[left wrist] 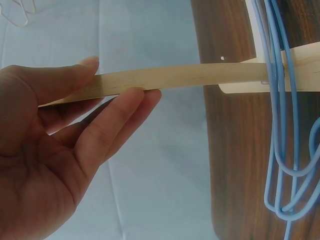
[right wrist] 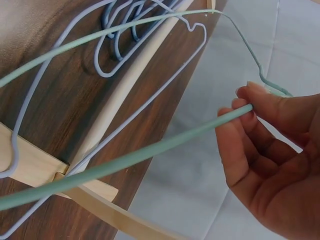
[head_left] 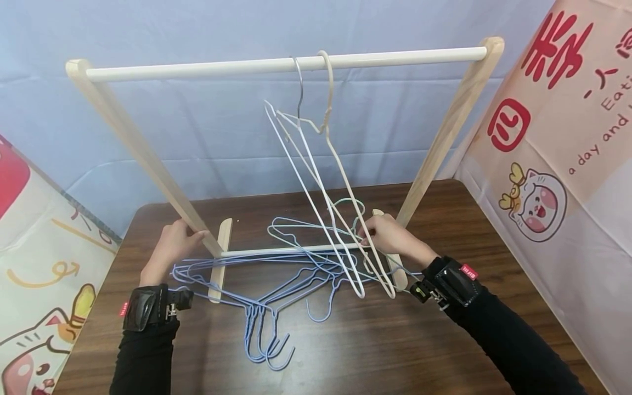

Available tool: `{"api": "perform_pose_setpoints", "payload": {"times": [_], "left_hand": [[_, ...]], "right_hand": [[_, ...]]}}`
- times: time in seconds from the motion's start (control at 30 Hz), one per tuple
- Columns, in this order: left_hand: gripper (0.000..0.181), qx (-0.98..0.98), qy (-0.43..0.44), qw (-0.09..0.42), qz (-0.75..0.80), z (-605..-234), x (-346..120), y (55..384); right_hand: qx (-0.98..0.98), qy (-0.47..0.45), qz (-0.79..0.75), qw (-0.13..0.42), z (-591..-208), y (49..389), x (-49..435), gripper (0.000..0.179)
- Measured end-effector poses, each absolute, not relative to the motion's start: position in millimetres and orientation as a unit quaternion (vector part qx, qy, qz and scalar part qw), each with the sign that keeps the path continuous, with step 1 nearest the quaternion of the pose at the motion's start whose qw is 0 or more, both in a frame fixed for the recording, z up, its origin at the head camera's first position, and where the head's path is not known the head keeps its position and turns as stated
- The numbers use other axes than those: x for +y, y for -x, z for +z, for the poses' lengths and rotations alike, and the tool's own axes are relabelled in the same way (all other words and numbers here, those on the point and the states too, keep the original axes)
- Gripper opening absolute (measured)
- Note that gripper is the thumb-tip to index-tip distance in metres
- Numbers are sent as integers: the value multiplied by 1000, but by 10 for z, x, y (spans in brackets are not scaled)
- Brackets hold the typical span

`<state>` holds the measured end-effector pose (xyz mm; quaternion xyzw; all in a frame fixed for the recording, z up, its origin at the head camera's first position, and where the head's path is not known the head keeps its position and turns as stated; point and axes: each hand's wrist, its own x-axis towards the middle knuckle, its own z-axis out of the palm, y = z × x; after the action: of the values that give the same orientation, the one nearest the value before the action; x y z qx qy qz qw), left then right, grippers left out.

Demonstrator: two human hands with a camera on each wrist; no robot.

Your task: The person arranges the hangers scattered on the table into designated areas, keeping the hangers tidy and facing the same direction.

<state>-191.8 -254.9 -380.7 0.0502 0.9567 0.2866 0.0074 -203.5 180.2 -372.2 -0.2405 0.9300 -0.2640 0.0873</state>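
My left hand (head_left: 173, 244) holds the left wooden post (head_left: 140, 151) of a clothes rack near its lower end. In the left wrist view, thumb and fingers lie on either side of that post (left wrist: 165, 77). My right hand (head_left: 387, 235), beside the foot of the right post, pinches a pale green hanger (right wrist: 125, 162) near the bend of its hook. Under it lie several blue hangers (head_left: 257, 323), hooks pointing toward me, across the rack's lower bar (head_left: 266, 252). A white hanger with a metal hook (head_left: 300, 88) and a cream hanger (head_left: 329, 82) hang from the top bar (head_left: 197, 68).
The rack stands on a dark wooden table (head_left: 345, 345), its right post (head_left: 449, 126) just behind my right hand. A pale blue cloth (head_left: 222, 137) hangs behind it. Printed cloths (head_left: 568, 181) rise along both sides.
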Motion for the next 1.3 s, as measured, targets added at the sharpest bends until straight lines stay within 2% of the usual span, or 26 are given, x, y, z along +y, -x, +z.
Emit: {"api": "perform_pose_setpoints", "payload": {"times": [0.17, 0.3, 0.83, 1.13, 1.3], "left_hand": [[30, 957, -54, 4, 285, -3804, -2539, 1916], [30, 957, -53, 5, 284, -3801, -2540, 1917], [29, 957, -58, -3, 285, -3805, -2549, 1913], [29, 956, -57, 0, 287, -3807, -2549, 1918], [30, 957, -58, -1, 286, -3807, -2547, 1918]], "right_hand": [[928, 248, -265, 81, -3659, 2052, 1835, 4], [927, 253, -265, 83, -3573, 2065, 1866, 12], [913, 177, -336, 148, -3305, 2032, 1934, 4], [911, 182, -345, 137, -3154, 2021, 1952, 4], [921, 193, -320, 112, -3028, 2019, 1950, 6]]}}
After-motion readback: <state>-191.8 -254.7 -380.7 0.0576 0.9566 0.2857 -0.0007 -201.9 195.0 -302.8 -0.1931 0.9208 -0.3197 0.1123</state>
